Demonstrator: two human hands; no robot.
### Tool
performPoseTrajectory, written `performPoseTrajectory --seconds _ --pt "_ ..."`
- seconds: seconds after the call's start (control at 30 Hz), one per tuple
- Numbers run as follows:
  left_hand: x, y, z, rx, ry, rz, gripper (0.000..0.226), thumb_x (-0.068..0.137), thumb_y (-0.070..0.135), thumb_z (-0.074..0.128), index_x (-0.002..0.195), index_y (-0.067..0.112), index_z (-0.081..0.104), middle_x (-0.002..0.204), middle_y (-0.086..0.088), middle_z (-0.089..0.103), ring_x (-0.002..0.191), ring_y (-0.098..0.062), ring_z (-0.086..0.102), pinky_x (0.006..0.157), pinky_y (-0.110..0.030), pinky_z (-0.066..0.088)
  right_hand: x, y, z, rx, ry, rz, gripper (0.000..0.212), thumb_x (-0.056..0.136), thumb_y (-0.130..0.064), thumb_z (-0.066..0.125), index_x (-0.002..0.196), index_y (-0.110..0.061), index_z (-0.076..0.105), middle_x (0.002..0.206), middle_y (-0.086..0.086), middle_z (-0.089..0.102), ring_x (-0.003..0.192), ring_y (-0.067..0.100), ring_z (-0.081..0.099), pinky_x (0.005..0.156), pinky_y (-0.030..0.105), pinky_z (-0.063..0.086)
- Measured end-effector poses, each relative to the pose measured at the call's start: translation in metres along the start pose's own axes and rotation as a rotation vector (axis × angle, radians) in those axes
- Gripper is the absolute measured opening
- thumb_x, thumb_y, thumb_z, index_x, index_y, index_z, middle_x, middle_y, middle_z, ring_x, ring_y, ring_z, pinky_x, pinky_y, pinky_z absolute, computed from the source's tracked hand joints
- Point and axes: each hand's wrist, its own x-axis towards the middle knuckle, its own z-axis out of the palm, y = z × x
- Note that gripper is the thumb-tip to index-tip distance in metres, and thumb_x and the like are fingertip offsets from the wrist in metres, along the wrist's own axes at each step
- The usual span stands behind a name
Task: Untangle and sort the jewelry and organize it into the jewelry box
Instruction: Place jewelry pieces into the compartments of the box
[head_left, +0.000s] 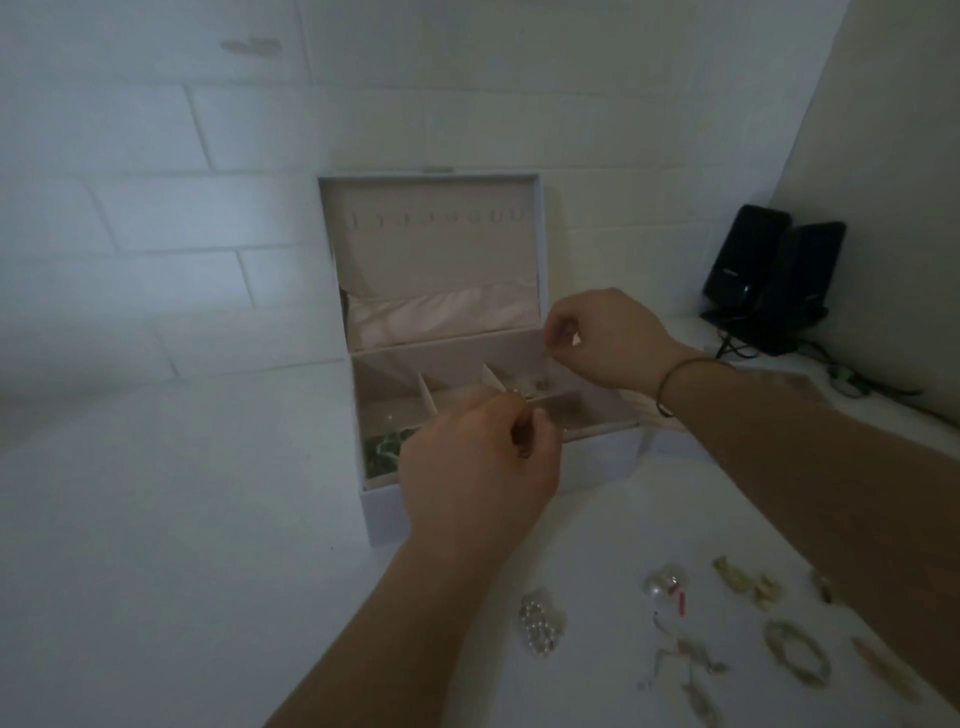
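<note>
Fingers (524, 415) above open jewelry box (374, 512)

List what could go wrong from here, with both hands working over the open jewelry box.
1. Both the left hand and right hand seem to pinch something fine above the jewelry box; pulling apart might tighten a knot or snap it.
2. If it slips, it could land in the wrong compartment, perhaps beside the green piece.
3. The right forearm passes above loose pieces on the table; lowering it could sweep them together.
</note>
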Motion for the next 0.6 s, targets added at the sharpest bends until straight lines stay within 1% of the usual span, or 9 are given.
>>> performPoseTrajectory --seconds 0.1,0.2,0.3,0.4,0.47,0.53,0.6 --pt "0.001 0.001 0.002 0.010 0.009 0.001 0.032 0.081 0.040 0.052 0.055 0.020 0.051 0.056 0.007 0.052 0.052 -0.013 0.049 0.046 -0.026 0.040 -0.001 0.002 0.009 -0.048 -0.043 -0.010 0.012 0.080 -0.021 0.064 0.084 -0.028 0.073 0.093 -0.004 0.072 0.089 0.021 0.065 0.080 0.031 0.052" --pt "0.001 0.001 0.002 0.007 0.003 -0.006 0.032 0.080 0.040 0.052 0.055 0.021 0.050 0.055 0.008 0.051 0.051 -0.012 0.048 0.045 -0.026 0.039 -0.002 0.003 0.011 -0.066 -0.052 -0.037 0.013 0.078 -0.022 0.065 0.085 -0.029 0.074 0.093 -0.004 0.073 0.089 0.020 0.065 0.079 0.029 0.051" --pt "0.001 0.001 0.003 -0.009 0.002 -0.007 0.031 0.081 0.039 0.054 0.056 0.021 0.052 0.055 0.008 0.051 0.051 -0.012 0.048 0.045 -0.026 0.040 -0.005 0.006 0.011 -0.042 -0.043 -0.041 0.017 0.078 -0.019 0.063 0.087 -0.027 0.075 0.094 -0.004 0.073 0.089 0.019 0.066 0.082 0.031 0.052" --pt "0.001 0.002 0.002 -0.015 0.003 -0.006 0.030 0.081 0.039 0.054 0.057 0.021 0.054 0.056 0.008 0.052 0.053 -0.013 0.049 0.046 -0.027 0.041 -0.010 0.008 0.008 -0.010 -0.029 -0.060 0.017 0.078 -0.019 0.062 0.086 -0.028 0.074 0.090 -0.005 0.072 0.089 0.016 0.064 0.084 0.034 0.053" --pt "0.001 0.003 0.002 -0.008 0.002 -0.007 0.031 0.081 0.040 0.052 0.057 0.020 0.053 0.056 0.007 0.052 0.053 -0.013 0.049 0.047 -0.027 0.041 -0.016 0.010 0.007 0.001 -0.014 -0.075 0.017 0.077 -0.023 0.060 0.085 -0.030 0.073 0.088 -0.006 0.072 0.085 0.013 0.060 0.083 0.036 0.053" --pt "0.002 0.003 0.002 -0.010 0.001 -0.004 0.032 0.080 0.040 0.050 0.057 0.019 0.055 0.057 0.006 0.053 0.054 -0.015 0.051 0.047 -0.028 0.043 -0.022 0.011 0.006 0.030 -0.014 -0.069 0.018 0.074 -0.031 0.056 0.083 -0.034 0.071 0.087 -0.005 0.069 0.081 0.012 0.058 0.081 0.037 0.053" --pt "0.001 0.003 0.001 -0.008 0.005 -0.006 0.032 0.080 0.040 0.050 0.057 0.018 0.056 0.056 0.005 0.054 0.054 -0.016 0.052 0.047 -0.029 0.044 -0.031 0.012 0.004 0.061 -0.012 -0.076 0.018 0.072 -0.036 0.053 0.082 -0.037 0.068 0.088 -0.003 0.067 0.082 0.010 0.055 0.082 0.038 0.051"
